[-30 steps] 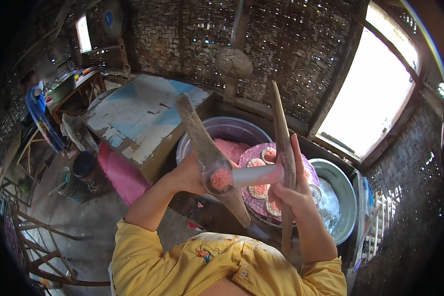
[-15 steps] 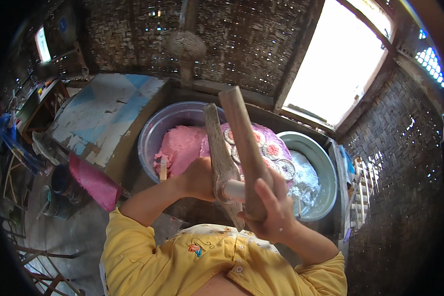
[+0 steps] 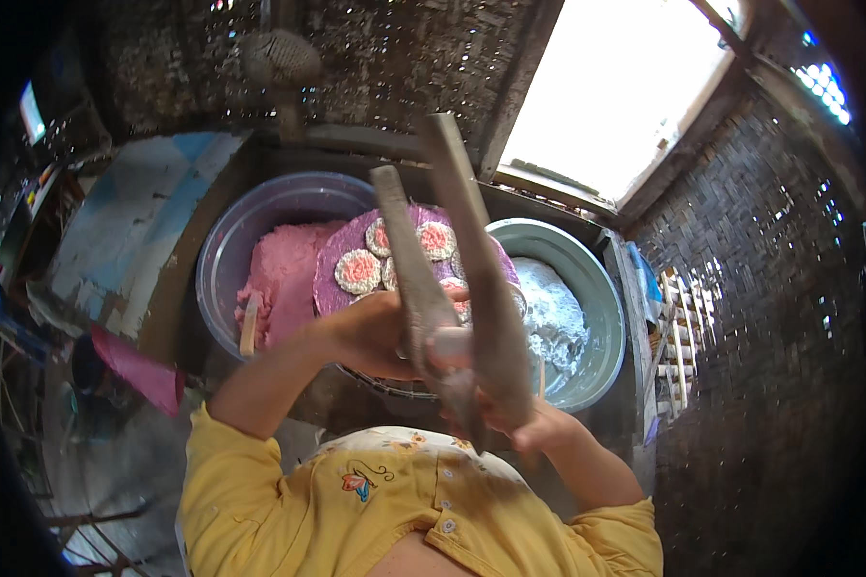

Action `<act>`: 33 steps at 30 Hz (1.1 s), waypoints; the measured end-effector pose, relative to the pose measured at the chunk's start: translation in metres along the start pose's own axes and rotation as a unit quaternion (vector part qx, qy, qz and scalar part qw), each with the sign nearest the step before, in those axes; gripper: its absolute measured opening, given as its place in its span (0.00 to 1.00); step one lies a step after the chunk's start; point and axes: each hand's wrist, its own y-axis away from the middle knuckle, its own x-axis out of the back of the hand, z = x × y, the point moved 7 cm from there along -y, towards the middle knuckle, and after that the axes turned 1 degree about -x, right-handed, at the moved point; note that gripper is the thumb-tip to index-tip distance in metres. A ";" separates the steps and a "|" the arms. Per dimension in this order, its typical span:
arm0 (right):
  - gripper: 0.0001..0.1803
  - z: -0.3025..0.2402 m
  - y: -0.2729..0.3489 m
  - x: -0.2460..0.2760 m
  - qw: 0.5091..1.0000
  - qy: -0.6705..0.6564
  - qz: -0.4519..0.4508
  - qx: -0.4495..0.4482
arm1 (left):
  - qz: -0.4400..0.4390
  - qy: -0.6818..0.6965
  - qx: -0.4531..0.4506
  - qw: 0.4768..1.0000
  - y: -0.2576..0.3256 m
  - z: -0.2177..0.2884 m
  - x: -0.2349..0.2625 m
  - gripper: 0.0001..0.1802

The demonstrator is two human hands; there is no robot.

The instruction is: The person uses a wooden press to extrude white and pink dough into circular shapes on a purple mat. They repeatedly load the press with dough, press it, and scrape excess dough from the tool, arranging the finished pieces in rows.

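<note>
I hold a wooden press of two long, worn bars (image 3: pixel 406 255) (image 3: pixel 471 250) with a short white cylinder (image 3: pixel 450 348) between them. My left hand (image 3: pixel 370 338) is closed round the left bar, its fingers partly behind the wood. My right hand (image 3: pixel 527 423) is closed round the lower end of the right bar, which hides most of its fingers. Beneath and beyond the bars lies a round purple mat (image 3: pixel 339 262). Several round, lacy pieces (image 3: pixel 359 271), white-rimmed with pink centres, sit on it. The bars cover part of them.
A purple basin (image 3: pixel 223 216) with a pink doughy mass (image 3: pixel 289 260) and a light wooden handle (image 3: pixel 250 325) stands left. To the right, a grey-green basin (image 3: pixel 601 332) holds a whitish-blue mass (image 3: pixel 548 313). A bright opening (image 3: pixel 611 96) breaks the woven wall (image 3: pixel 741 317).
My view has shifted, and more of the mat and its round pieces shows. My right hand, earlier with spread fingers at the right bar, now wraps its lower end.
</note>
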 end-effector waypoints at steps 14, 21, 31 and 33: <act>0.69 -0.086 0.125 0.099 0.991 -0.048 0.098 -0.074 | 0.071 0.666 -0.253 0.698 -0.197 0.007 0.057 0.52; 0.59 -0.090 0.083 0.184 0.975 0.075 0.157 -0.141 | 0.173 0.753 -0.157 0.616 -0.225 -0.142 0.061 0.40; 0.47 -0.097 0.054 0.209 0.947 0.100 0.240 -0.191 | 0.216 0.735 -0.220 0.604 -0.193 -0.179 0.076 0.32; 0.46 -0.095 0.052 0.204 0.948 0.098 0.223 -0.204 | 0.218 0.738 -0.228 0.596 -0.187 -0.179 0.071 0.30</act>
